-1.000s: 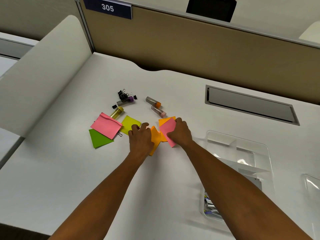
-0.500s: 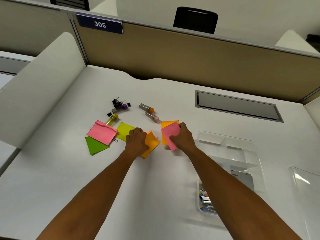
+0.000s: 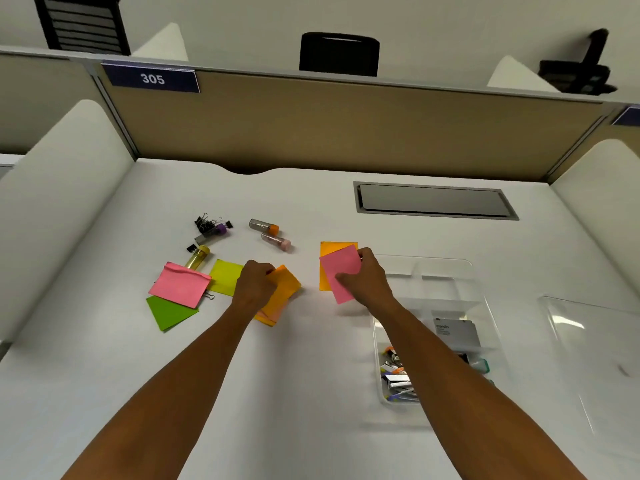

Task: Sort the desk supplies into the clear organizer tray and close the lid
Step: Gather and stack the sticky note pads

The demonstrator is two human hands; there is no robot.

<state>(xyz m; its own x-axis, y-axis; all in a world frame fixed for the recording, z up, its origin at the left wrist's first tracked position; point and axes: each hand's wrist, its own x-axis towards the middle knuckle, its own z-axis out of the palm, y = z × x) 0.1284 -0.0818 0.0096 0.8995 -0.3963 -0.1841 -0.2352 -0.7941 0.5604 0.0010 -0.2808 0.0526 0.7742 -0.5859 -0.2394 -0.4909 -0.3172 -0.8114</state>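
Two hands — sticky notes in each

The organizer tray is being taken as the landmark: note stacks are being held just left of it by the right hand and, farther left, the left hand. Loose notes, tubes and binder clips are lying well left of it, while the lid is lying to its right.

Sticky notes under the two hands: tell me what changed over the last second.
The right hand, gripping a pink note on an orange one, has carried them right, toward the clear organizer tray. The left hand keeps hold of the orange stack, so a gap of bare desk has opened between the two piles. The loose pink, yellow-green and green notes, tubes and binder clips lie as before.
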